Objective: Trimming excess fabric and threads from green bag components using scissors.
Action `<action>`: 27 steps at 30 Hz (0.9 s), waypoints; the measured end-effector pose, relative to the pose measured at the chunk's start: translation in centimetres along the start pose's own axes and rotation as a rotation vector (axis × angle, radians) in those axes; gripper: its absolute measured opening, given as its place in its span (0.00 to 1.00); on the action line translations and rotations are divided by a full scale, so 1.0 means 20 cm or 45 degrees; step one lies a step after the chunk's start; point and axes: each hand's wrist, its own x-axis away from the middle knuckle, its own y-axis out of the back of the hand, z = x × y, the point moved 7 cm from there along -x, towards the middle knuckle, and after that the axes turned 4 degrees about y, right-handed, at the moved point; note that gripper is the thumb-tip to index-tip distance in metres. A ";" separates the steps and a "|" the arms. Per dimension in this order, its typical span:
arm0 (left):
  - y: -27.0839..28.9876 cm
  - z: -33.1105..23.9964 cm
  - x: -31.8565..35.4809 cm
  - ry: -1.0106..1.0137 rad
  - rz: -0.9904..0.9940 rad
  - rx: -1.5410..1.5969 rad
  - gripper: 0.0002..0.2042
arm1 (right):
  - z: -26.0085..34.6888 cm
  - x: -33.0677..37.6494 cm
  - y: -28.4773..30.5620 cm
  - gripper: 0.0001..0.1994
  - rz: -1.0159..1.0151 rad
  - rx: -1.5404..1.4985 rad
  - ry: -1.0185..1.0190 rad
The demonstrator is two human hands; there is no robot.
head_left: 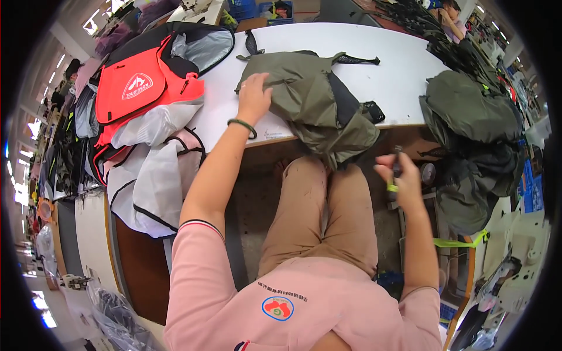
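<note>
An olive-green fabric bag piece (293,82) with black mesh straps lies on the white table, its lower part draping over the near edge above my lap. My left hand (254,98) rests on its left side, fingers laid over the cloth and not gripped round it. Right of my knees, my right hand (404,175) is raised off the table, closed round a small dark tool (398,162). A yellow-green strip shows below the fingers. The tool's exact kind is too small and blurred to tell.
At the left, a red and black bag (132,88) with grey-white lining (155,193) hangs over the table edge. More olive bags (471,108) pile up at the right. The white table (380,58) spreads in front. A person (452,22) sits far back right.
</note>
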 end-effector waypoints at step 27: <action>1.36 -1.11 -0.78 -0.640 -0.706 0.131 0.03 | 0.08 -0.52 0.04 0.08 -0.378 -0.373 0.425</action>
